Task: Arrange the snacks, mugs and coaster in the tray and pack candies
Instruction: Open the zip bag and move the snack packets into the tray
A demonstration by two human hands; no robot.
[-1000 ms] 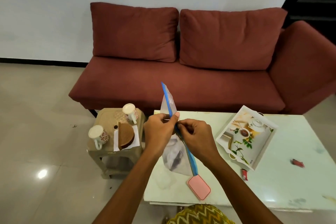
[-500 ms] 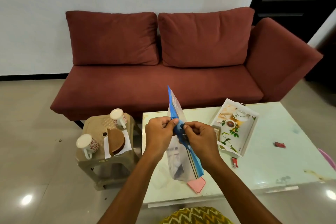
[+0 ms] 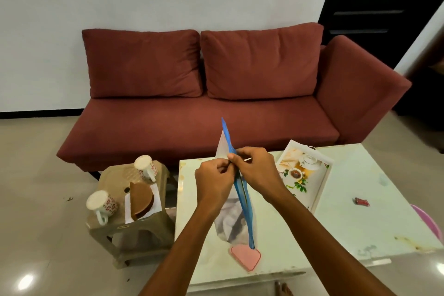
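Observation:
Above the pale table (image 3: pixel 360 228) I hold a clear zip bag (image 3: pixel 231 221) with a blue seal strip. My left hand (image 3: pixel 212 181) and my right hand (image 3: pixel 255 169) both pinch the blue strip near its upper part. Dark contents sit in the bag's bottom. A white printed tray (image 3: pixel 306 173) lies on the table just right of my hands. A pink coaster (image 3: pixel 245 256) lies under the bag near the front edge. A red candy (image 3: pixel 361 201) lies on the table to the right. Two patterned mugs (image 3: pixel 102 204) (image 3: pixel 145 166) stand on the beige stool.
The beige stool (image 3: pixel 131 233) at the table's left also carries a brown round holder (image 3: pixel 140 200) on white paper. A red sofa (image 3: pixel 216 103) stands behind the table. A pink object (image 3: pixel 430 222) shows at the table's right edge.
My hands have slid up along the blue seal strip, still pinching it. The view has shifted, so the table and tray appear further right.

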